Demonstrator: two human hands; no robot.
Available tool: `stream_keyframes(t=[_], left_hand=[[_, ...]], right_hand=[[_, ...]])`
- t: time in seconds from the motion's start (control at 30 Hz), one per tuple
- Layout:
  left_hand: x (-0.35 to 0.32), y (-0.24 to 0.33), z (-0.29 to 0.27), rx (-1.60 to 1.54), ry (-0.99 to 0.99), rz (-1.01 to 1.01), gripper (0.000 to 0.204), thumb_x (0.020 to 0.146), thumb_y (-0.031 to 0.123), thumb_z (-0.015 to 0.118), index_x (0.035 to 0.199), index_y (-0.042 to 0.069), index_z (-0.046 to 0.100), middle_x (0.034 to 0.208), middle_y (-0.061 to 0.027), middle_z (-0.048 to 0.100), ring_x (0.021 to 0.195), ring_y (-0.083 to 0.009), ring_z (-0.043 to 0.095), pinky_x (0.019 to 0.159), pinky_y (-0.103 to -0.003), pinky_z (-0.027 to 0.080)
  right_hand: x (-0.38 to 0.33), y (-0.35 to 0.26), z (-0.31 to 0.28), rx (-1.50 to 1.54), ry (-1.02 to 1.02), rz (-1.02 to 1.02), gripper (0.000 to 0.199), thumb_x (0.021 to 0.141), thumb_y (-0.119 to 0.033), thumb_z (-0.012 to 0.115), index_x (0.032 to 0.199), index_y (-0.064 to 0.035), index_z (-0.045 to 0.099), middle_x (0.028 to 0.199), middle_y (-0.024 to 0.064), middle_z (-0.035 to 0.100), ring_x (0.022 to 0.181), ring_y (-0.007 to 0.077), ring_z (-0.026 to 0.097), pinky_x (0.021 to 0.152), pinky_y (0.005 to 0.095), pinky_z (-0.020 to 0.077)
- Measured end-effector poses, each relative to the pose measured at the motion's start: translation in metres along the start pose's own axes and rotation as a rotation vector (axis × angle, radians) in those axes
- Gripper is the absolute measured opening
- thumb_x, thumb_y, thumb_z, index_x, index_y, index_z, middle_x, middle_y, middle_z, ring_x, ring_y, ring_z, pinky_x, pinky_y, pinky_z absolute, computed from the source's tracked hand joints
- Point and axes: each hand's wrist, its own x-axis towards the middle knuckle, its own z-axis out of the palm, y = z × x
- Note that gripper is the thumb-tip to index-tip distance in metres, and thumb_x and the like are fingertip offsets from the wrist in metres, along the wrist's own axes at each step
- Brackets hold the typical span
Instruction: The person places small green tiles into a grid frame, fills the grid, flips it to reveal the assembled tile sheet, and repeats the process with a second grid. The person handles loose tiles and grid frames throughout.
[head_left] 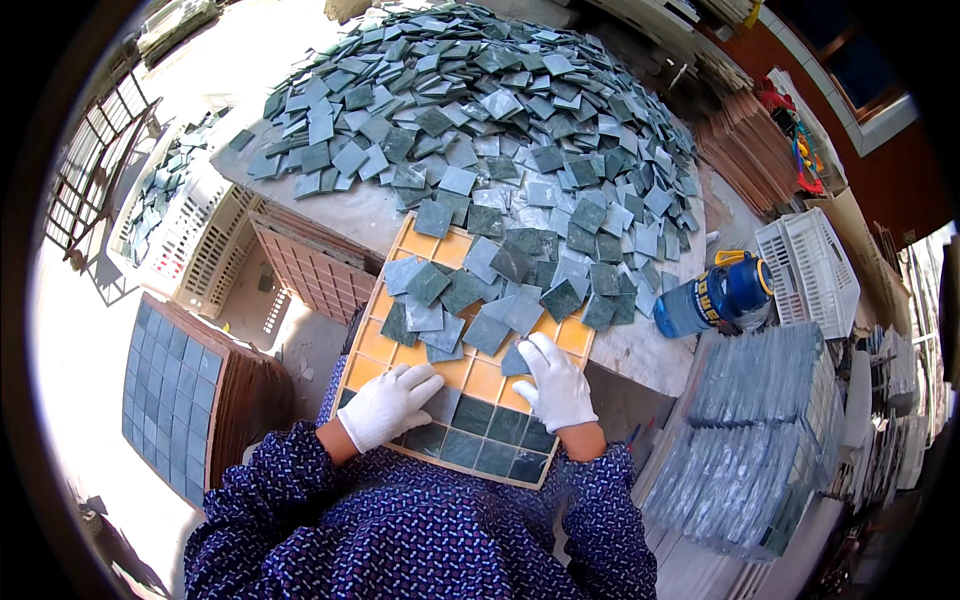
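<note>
A blue bottle with a yellow-trimmed cap (722,295) lies on its side at the right edge of the stone table (640,350). Beside it to the right stands a white plastic crate (815,268), and below them rise stacks of pale grey tile sheets (755,445). A second white crate (195,240) sits left of the table, partly filled with small dark pieces. Near it lean brown grid boards (315,265), and lower left rests a stack of boards topped by a finished sheet of blue-green squares (165,400). A metal grate (95,165) lies at far left on the pale floor
</note>
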Motion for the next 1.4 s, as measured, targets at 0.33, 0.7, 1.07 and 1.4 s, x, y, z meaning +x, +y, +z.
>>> stream_keyframes(t=[0.33,0.7,1.07,1.4], left_hand=[[-0.008,-0.005,-0.008,0.104,0.026,0.146,0.031,0.077,0.017,0.062,0.107,0.010,0.054,0.105,-0.0101,0.056,0.090,-0.0270,0.059,0.077,-0.036,0.049],[-0.040,0.007,0.019,0.037,0.107,0.087,0.029,0.079,0.027,0.068,0.101,0.012,0.057,0.108,-0.0077,0.056,0.093,-0.0254,0.058,0.078,-0.038,0.047],[-0.015,-0.001,0.022,-0.110,0.082,-0.034,0.030,0.079,0.027,0.067,0.101,0.008,0.060,0.109,-0.0094,0.056,0.098,-0.0297,0.056,0.083,-0.038,0.048],[-0.051,-0.033,-0.033,-1.361,0.109,-0.707,0.022,0.093,0.020,0.059,0.103,0.000,0.058,0.080,-0.0034,0.062,0.062,-0.0080,0.058,0.055,-0.019,0.048]], right_hand=[[0.002,0.004,-0.004,0.199,0.327,0.004,0.022,0.082,-0.013,0.066,0.104,-0.0072,0.063,0.096,0.0125,0.066,0.085,0.0307,0.065,0.072,0.0395,0.0529],[-0.033,-0.026,-0.005,0.537,0.280,0.259,0.015,0.081,-0.006,0.064,0.094,-0.0003,0.065,0.089,0.0178,0.066,0.082,0.0331,0.066,0.072,0.0359,0.0518],[-0.020,-0.050,-0.008,0.829,0.311,0.372,0.015,0.086,-0.006,0.062,0.098,0.0034,0.064,0.083,0.0138,0.068,0.061,0.0157,0.067,0.058,0.0267,0.0516],[0.039,-0.074,0.011,0.343,0.153,0.196,0.033,0.082,-0.021,0.069,0.111,-0.0075,0.059,0.104,0.0136,0.062,0.085,0.0325,0.063,0.076,0.0403,0.0501]])
